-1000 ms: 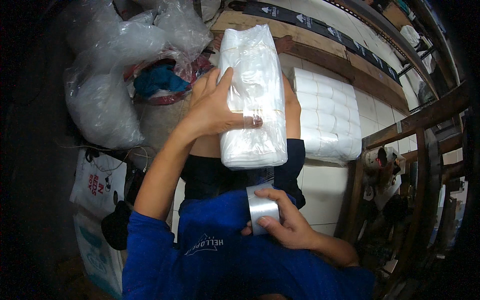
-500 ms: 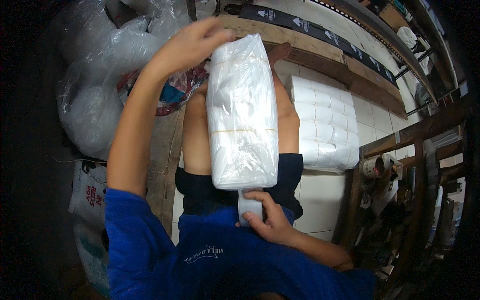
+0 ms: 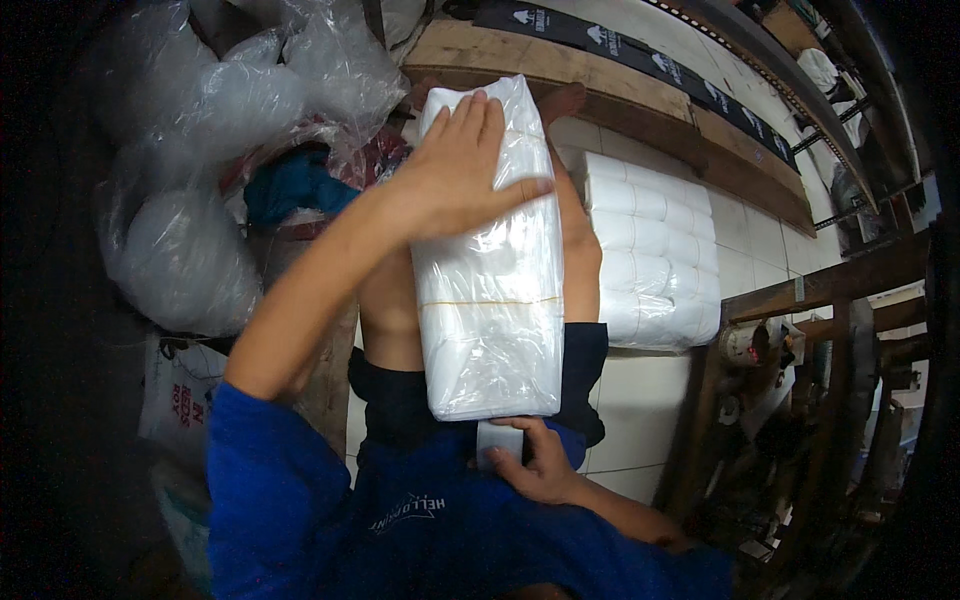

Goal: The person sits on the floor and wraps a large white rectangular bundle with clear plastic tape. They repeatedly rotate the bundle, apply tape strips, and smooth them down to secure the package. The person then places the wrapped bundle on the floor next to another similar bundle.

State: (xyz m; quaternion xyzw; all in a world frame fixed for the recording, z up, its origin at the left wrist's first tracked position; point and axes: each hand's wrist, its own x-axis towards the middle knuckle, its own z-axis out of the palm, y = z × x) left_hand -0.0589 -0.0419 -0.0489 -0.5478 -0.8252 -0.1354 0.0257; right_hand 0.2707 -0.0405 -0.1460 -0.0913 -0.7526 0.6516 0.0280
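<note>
A long white bundle (image 3: 490,350) in shiny clear plastic lies over my thighs, with thin yellowish bands across it. My left hand (image 3: 460,165) rests flat on its far half, fingers stretched out and thumb toward the right edge. Just below the bundle's near end, against my shirt, my right hand (image 3: 540,462) is closed on a pale translucent roll of tape (image 3: 497,440). The roll's upper end meets the bundle's near edge; whether a strip is stuck there cannot be seen.
To the right, a stack of similar white bundles (image 3: 650,255) sits on the tiled floor (image 3: 640,400). Clear plastic bags (image 3: 190,260) heap up at the left. A wooden beam (image 3: 560,75) crosses the far side, and a wooden rack (image 3: 830,270) stands at the right.
My left hand has come down from beyond the bundle's far left corner onto its top. The bundle's near end has shifted toward me, covering more of the roll of tape.
</note>
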